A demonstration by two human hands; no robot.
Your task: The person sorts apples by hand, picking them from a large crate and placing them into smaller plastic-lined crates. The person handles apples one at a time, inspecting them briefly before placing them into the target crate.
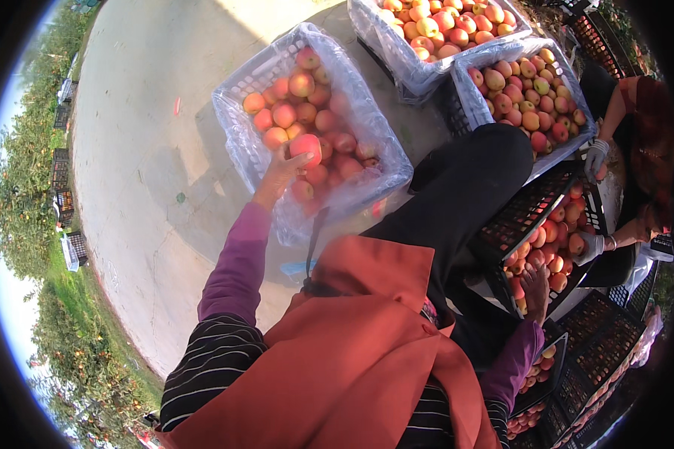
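Observation:
My left hand [281, 174] holds a red apple [306, 150] above a grey plastic crate [362, 101] lined with clear plastic film. More red and yellow-red apples lie inside that crate, some under the film. On the other side, my right hand [535, 289] reaches into a tilted black plastic crate [581, 275] of red apples [550, 230]. Its fingers touch apples there; whether they grip one cannot be told.
Two film-lined crates full of apples, a far one [427, 70] and a nearer one [561, 143], stand at upper right. A co-worker's gloved hands [595, 160] are at the black crate's far side. Stacked black crates [601, 337] stand lower right. Concrete ground [140, 185] extends left towards fruit trees.

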